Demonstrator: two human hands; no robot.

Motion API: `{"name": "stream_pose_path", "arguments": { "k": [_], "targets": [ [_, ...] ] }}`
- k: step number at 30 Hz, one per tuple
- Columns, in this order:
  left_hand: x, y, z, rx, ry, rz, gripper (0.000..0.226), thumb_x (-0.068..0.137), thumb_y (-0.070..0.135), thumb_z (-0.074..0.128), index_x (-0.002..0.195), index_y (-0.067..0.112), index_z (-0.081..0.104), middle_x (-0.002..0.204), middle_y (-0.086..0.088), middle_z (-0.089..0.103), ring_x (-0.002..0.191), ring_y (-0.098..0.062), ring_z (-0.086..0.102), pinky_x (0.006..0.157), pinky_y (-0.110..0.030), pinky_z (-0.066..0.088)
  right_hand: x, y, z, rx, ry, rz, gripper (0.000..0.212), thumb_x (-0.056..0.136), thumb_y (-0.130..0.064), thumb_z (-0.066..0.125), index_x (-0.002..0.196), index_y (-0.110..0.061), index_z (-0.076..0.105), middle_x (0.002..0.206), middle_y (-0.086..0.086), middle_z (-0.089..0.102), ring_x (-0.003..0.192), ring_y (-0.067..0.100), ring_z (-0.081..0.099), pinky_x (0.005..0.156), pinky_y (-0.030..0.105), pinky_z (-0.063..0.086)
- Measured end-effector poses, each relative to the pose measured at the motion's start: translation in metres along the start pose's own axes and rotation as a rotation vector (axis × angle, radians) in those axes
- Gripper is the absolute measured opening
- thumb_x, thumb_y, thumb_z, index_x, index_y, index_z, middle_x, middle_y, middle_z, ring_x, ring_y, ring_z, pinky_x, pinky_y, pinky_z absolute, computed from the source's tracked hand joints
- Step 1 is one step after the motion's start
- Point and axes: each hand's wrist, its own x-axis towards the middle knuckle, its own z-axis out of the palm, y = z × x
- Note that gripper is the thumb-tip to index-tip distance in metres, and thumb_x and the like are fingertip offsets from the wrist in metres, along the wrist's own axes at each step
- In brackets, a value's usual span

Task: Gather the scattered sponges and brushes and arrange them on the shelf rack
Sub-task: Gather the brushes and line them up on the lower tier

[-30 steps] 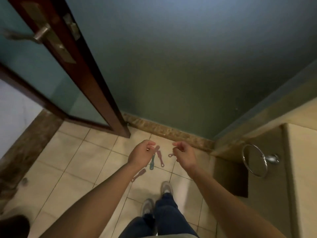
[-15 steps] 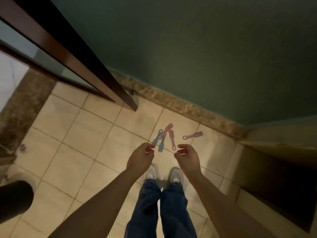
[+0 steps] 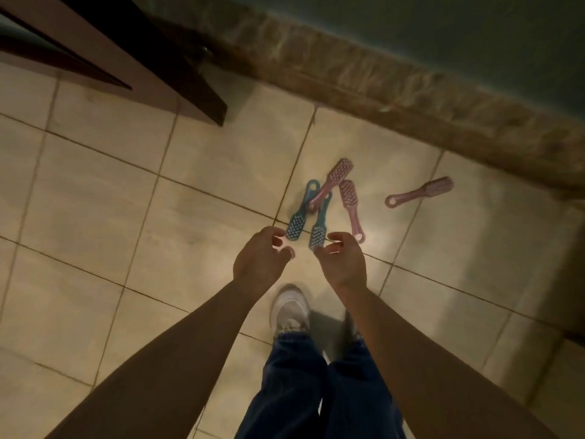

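Observation:
Several small brushes lie on the tiled floor ahead of my feet. Two blue brushes and a pink brush overlap in a loose pile. Another pink brush lies just right of them. A third pink brush rests apart, further right near the wall. My left hand and my right hand hover above the floor just short of the pile, fingers curled and apart, holding nothing. No sponge or shelf rack is in view.
A dark wooden door stands ajar at the upper left. A brown stone skirting runs along the green wall. My white shoe and jeans are below the hands. A dark recess sits at the right edge.
The view has tilted down and drawn closer to the floor, so the brushes appear larger. Both hands stay empty and have moved nearer the pile.

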Motion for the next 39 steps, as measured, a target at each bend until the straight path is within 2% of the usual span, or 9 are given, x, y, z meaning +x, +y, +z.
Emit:
{"name": "stream_pose_path", "arguments": {
  "k": [5, 8, 13, 17, 21, 24, 26, 30, 39],
  "targets": [
    [0.062, -0.035, 0.042, 0.015, 0.036, 0.030, 0.043, 0.081, 0.033, 0.070, 0.120, 0.032, 0.054, 0.113, 0.013, 0.059, 0.094, -0.006, 0.058, 0.077, -0.028, 0.048, 0.055, 0.034, 0.043, 0.025, 0.095, 0.008, 0.046, 0.082, -0.025, 0.073, 0.122, -0.015, 0.053, 0.109, -0.002, 0.062, 0.096, 0.015, 0.058, 0.077, 0.026, 0.042],
    [0.084, -0.044, 0.059, 0.023, 0.069, 0.067, 0.050, 0.079, 0.033, 0.071, 0.125, 0.026, 0.052, 0.122, 0.004, 0.055, 0.100, -0.013, 0.059, 0.086, -0.035, 0.052, 0.076, 0.044, 0.057, -0.003, 0.161, -0.013, 0.041, 0.077, -0.023, 0.077, 0.111, -0.019, 0.055, 0.104, -0.001, 0.064, 0.092, 0.018, 0.062, 0.073, 0.028, 0.047],
    [0.092, -0.048, 0.080, 0.040, 0.141, 0.105, 0.051, 0.075, 0.041, 0.075, 0.119, 0.027, 0.053, 0.116, 0.008, 0.049, 0.070, 0.004, 0.052, 0.062, -0.018, 0.042, 0.091, 0.051, 0.065, -0.114, 0.225, -0.008, 0.040, 0.072, -0.032, 0.079, 0.100, -0.025, 0.051, 0.099, -0.003, 0.064, 0.083, 0.018, 0.064, 0.070, 0.036, 0.054],
    [0.093, -0.041, 0.089, 0.068, 0.216, 0.082, 0.048, 0.073, 0.039, 0.077, 0.113, 0.026, 0.054, 0.117, 0.004, 0.049, 0.094, -0.015, 0.059, 0.076, -0.037, 0.054, 0.092, 0.056, 0.063, -0.188, 0.264, -0.024, 0.034, 0.076, -0.029, 0.074, 0.104, -0.022, 0.055, 0.101, -0.003, 0.063, 0.084, 0.017, 0.063, 0.068, 0.036, 0.055],
    [0.093, -0.036, 0.094, 0.035, 0.197, 0.013, 0.041, 0.073, 0.029, 0.073, 0.108, 0.022, 0.053, 0.113, 0.001, 0.048, 0.086, -0.025, 0.064, 0.074, -0.043, 0.055, 0.089, 0.057, 0.059, -0.197, 0.294, -0.019, 0.034, 0.074, -0.022, 0.076, 0.101, -0.019, 0.055, 0.097, -0.002, 0.060, 0.084, 0.020, 0.061, 0.068, 0.039, 0.055],
    [0.087, -0.034, 0.092, 0.001, 0.187, -0.043, 0.040, 0.071, 0.031, 0.074, 0.103, 0.024, 0.051, 0.106, 0.002, 0.058, 0.086, -0.021, 0.064, 0.075, -0.041, 0.054, 0.084, 0.056, 0.056, -0.210, 0.268, 0.005, 0.037, 0.075, -0.021, 0.074, 0.100, -0.021, 0.047, 0.084, -0.004, 0.059, 0.076, 0.021, 0.060, 0.063, 0.035, 0.052],
    [0.080, -0.034, 0.088, -0.044, 0.174, -0.083, 0.039, 0.073, 0.031, 0.073, 0.101, 0.028, 0.046, 0.096, 0.007, 0.061, 0.080, -0.014, 0.063, 0.066, -0.033, 0.050, 0.076, 0.056, 0.052, -0.167, 0.211, 0.016, 0.038, 0.078, -0.020, 0.072, 0.100, -0.024, 0.042, 0.077, -0.011, 0.054, 0.072, 0.017, 0.059, 0.058, 0.029, 0.046],
    [0.053, -0.032, 0.071, -0.087, 0.164, -0.117, 0.042, 0.076, 0.028, 0.073, 0.102, 0.030, 0.040, 0.081, 0.014, 0.054, 0.068, -0.003, 0.053, 0.051, -0.023, 0.033, 0.047, 0.051, 0.039, -0.078, 0.141, -0.007, 0.033, 0.083, -0.018, 0.069, 0.107, -0.022, 0.047, 0.083, -0.007, 0.058, 0.075, 0.016, 0.060, 0.060, 0.027, 0.045],
    [-0.042, 0.018, 0.022, -0.099, 0.175, -0.064, 0.027, 0.082, 0.034, 0.072, 0.101, 0.025, 0.055, 0.097, 0.008, 0.062, 0.079, -0.008, 0.057, 0.059, -0.021, 0.042, -0.042, 0.002, -0.028, -0.115, 0.108, -0.183, 0.019, 0.094, -0.014, 0.054, 0.109, -0.011, 0.065, 0.089, -0.003, 0.060, 0.082, 0.014, 0.056, 0.069, 0.023, 0.042]
  ]
}}
